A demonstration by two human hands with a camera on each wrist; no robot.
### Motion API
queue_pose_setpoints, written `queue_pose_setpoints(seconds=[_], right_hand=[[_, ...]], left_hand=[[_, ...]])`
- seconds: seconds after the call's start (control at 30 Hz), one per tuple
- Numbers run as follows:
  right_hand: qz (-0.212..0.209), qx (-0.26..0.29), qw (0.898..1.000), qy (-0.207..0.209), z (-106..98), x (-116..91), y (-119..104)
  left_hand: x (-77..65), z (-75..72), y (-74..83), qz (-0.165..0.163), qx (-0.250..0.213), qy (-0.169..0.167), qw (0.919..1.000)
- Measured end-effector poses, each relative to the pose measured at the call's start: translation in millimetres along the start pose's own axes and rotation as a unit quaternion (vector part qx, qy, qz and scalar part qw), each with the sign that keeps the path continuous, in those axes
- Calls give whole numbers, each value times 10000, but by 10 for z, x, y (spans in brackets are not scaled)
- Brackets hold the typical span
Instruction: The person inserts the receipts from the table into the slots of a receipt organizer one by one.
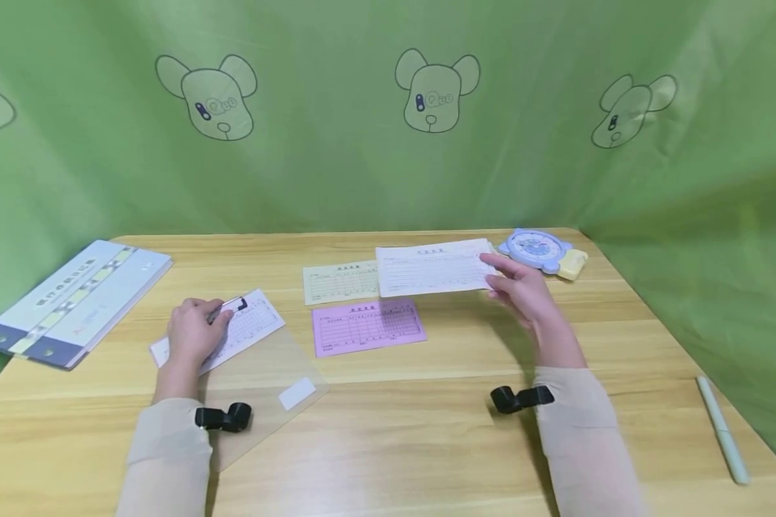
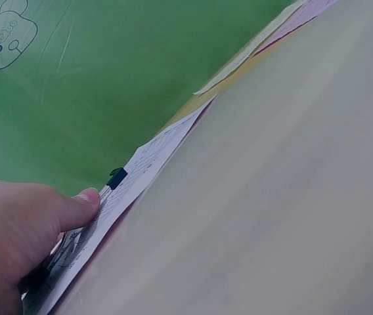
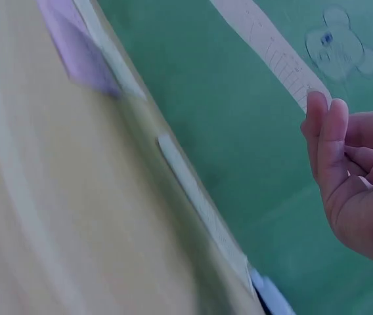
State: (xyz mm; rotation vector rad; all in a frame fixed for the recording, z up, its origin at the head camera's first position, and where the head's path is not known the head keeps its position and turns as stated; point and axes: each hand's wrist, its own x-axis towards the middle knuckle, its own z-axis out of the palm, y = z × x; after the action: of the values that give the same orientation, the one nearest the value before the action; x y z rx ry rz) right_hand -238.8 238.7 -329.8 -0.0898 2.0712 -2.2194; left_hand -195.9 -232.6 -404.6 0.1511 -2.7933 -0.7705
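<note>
Printed forms (image 1: 368,330) and a ledger (image 1: 80,294) on a wood-grain tabletop (image 1: 440,445) suggest an office-like workspace within green curtains (image 1: 333,172).

- white printed form (image 1: 430,271); raised above the wooden table (image 1: 427,445);
- transparent clipboard (image 1: 259,402); flat, slanted;
- black-tipped metal clip (image 1: 241,304); across the clipboard's white printed sheet (image 1: 253,324), seemingly pinched

A green curtain (image 1: 336,179) is hanging behind and beside a wood-grain table (image 1: 440,445)
Outlined animal heads (image 1: 432,100) with round ears are spanning the curtain; a pale blue booklet (image 1: 84,287) with a dark blue end and a patterned band is lying across the table's left edge; at the far right a blue-rimmed dial (image 1: 534,248) is sitting by a pale yellow block (image 1: 574,266), partly hiding it; a pale green pen (image 1: 722,431) is lying near the right edge.
</note>
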Motion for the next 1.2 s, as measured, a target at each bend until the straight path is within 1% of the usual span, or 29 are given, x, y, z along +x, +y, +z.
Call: queue_pose_setpoints(seconds=[0.13,0.27,0.37,0.53,0.73,0.97,1.13,1.2], right_hand=[[-79,18,9998,-202,251,86,-11],[-70,-101,9992,-369,521,124,24],[-34,-178,9987,-471,720,140,68],[126,-138,9981,-591,998,168,154],[315,-211,9961,-791,1217,196,284],[606,-786,9893,-1066,1419,229,451],[718,-1093,9826,-1321,1593,229,496],[689,-1196,9800,-1432,1666,220,497]], left_hand=[[1,-10,5,2,-1,13,10000],[2,-11,12,7,2,-42,10000],[2,-5,15,-29,20,-68,10000],[-4,0,18,-121,3,-85,9999],[-5,-11,25,-136,-23,-141,9998],[-3,-33,46,-106,45,-156,9998],[-4,-42,58,-163,64,-134,9998],[-5,-41,65,-191,73,-124,9997]])
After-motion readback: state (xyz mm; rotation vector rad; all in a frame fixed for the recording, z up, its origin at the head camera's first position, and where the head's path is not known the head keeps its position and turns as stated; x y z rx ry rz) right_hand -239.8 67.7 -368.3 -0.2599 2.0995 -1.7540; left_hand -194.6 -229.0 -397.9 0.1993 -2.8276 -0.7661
